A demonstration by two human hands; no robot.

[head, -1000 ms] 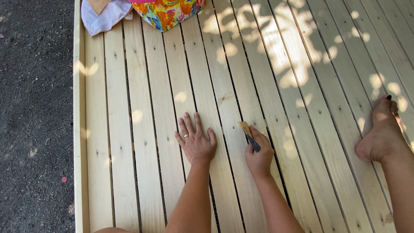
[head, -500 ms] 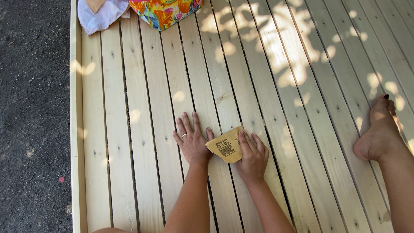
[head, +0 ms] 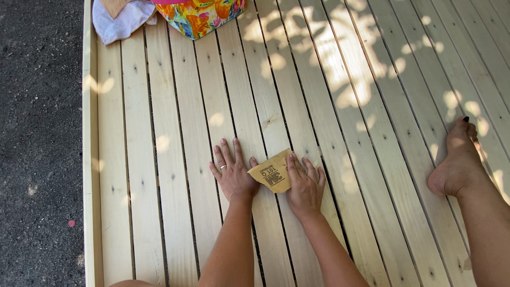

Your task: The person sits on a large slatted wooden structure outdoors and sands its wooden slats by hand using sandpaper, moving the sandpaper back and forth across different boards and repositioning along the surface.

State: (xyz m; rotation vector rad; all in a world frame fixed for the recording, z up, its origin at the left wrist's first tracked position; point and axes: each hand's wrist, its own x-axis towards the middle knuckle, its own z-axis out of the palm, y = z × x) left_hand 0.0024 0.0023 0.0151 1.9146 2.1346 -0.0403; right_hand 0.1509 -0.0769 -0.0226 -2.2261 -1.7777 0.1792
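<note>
Hands [head: 268,180] on sandpaper [head: 272,173], bag [head: 199,16] beyond

A pale wooden slatted deck [head: 175,159] carries a tan square sheet of sandpaper [head: 272,172], a bright floral bag [head: 204,15], what looks like white cloth [head: 119,20], and a bare foot [head: 458,159].

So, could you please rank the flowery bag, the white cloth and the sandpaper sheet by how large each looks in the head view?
1. Flowery bag, though cut off by the frame.
2. White cloth, also cut off.
3. Sandpaper sheet, partly under the right hand.
</note>
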